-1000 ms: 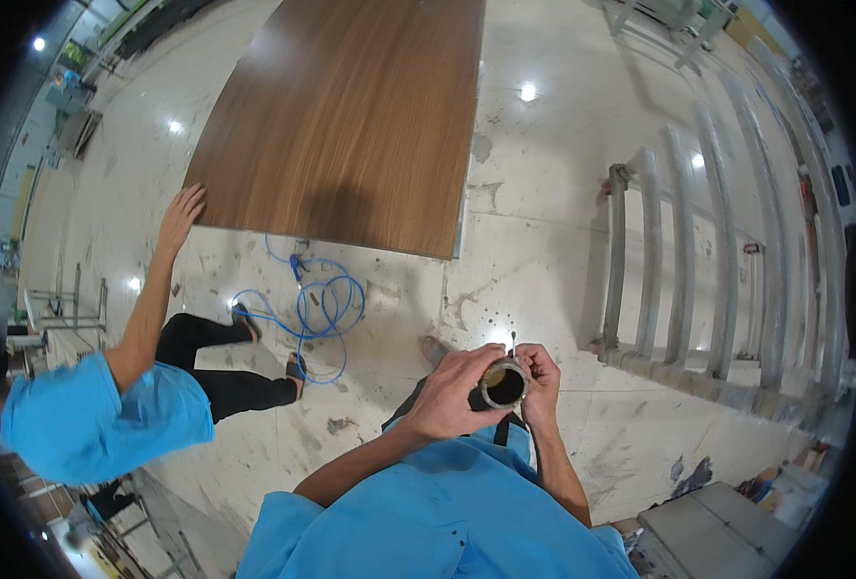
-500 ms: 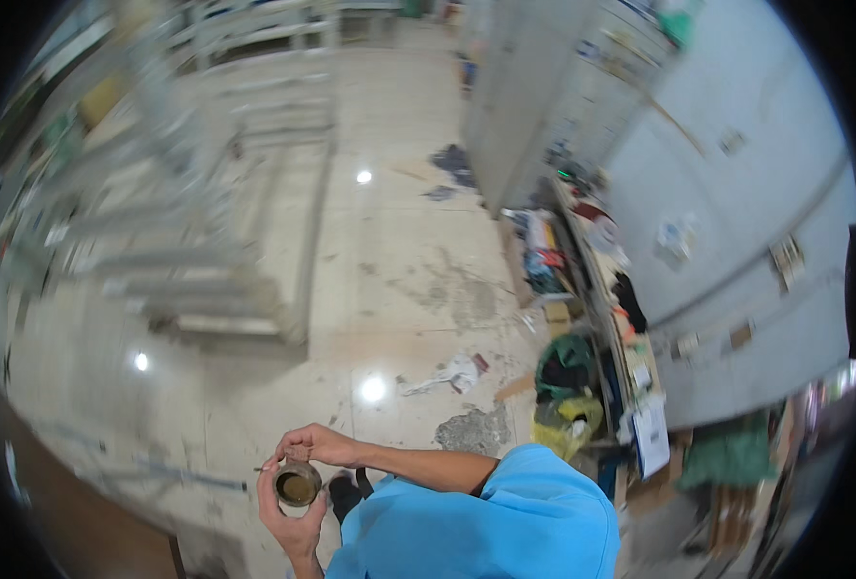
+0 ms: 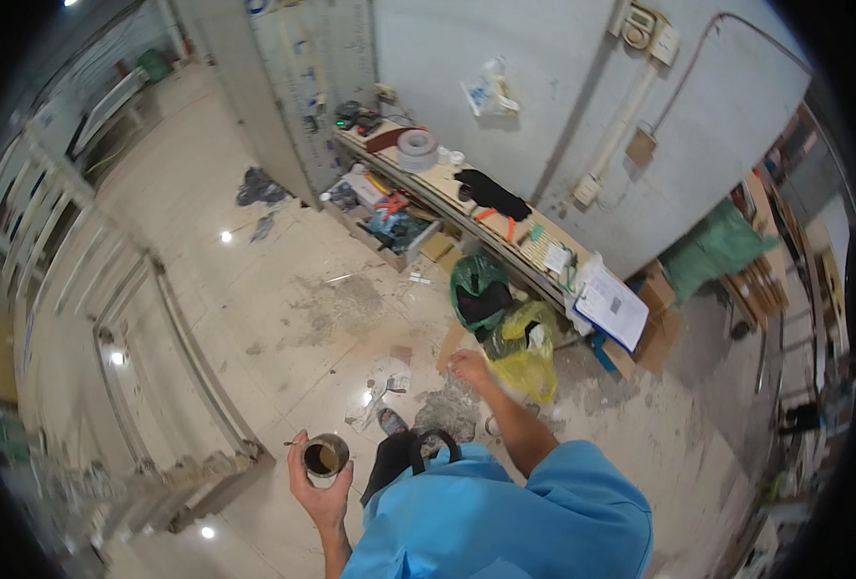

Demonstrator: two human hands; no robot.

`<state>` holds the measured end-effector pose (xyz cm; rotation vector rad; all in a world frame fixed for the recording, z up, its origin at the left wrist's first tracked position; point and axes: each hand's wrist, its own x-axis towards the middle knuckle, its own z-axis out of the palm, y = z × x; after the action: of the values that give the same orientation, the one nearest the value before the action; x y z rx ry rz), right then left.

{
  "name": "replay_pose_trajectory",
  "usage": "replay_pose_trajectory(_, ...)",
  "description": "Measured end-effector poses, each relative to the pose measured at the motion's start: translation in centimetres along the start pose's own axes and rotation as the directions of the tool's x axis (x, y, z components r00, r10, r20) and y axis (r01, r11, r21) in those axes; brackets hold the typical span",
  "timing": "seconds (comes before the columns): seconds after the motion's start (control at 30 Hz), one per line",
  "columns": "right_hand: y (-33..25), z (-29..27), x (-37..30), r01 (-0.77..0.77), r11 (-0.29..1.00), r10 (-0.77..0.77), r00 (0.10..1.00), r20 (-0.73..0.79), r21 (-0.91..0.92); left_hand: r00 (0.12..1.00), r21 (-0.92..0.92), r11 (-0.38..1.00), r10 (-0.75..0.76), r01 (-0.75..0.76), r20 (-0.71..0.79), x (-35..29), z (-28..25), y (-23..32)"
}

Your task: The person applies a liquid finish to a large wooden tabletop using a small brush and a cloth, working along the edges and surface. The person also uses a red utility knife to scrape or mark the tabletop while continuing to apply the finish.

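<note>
At the lower left, my left hand point(image 3: 324, 500) is wrapped round a small round cup point(image 3: 345, 447), dull and metal-looking, with its mouth tipped up toward me. Something brownish lies inside it. A thin stick-like end point(image 3: 291, 443) pokes out beside the fingertips; I cannot tell what it belongs to. My right hand point(image 3: 469, 368) is held out ahead of my body, over the floor next to a yellow plastic bag point(image 3: 534, 372). Its fingers are curled together, and whatever they may hold is too small to make out.
A long low bench point(image 3: 447, 183) along the wall carries a tape roll point(image 3: 417, 150), a black cloth point(image 3: 493, 196) and a clipboard point(image 3: 609, 303). Beneath it stand a box of odds and ends point(image 3: 389, 227) and a green bag point(image 3: 479, 289). White metal frames point(image 3: 172, 338) fill the left side.
My right hand has left the cup and swung out to the right. The cup stays in my left hand. My view has turned right, toward the bench and wall.
</note>
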<state>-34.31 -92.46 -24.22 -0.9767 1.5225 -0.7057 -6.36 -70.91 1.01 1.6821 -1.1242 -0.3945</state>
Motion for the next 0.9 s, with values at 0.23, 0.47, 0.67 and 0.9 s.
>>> replay_pose_trajectory(0.23, 3.1, -17.1, 5.9, -0.214, 0.948, 0.275, 0.925, -0.262, 0.237, 0.987, -0.076, 0.994, 0.091, -0.081, 0.134, 9.6, 11.1, 0.9)
replay_pose_trajectory(0.47, -2.6, -25.1, 26.6, -0.218, 0.885, 0.068, 0.934, -0.35, -0.412, 0.993, 0.018, 0.994, -0.105, 0.104, 0.06, 14.6, 24.7, 3.4)
replay_pose_trajectory(0.67, -7.8, -25.9, 46.2, -0.041, 0.677, -0.385, 0.832, -0.4, -0.735, 0.885, -0.134, 0.91, -0.414, 0.393, -0.213, 15.5, 35.5, 6.4)
replay_pose_trajectory(0.9, -12.7, -28.0, 52.7, -0.034, 0.559, -0.346, 0.899, -0.27, -0.828, 0.819, -0.052, 0.882, -0.455, 0.468, -0.349, 14.1, 39.6, 6.8)
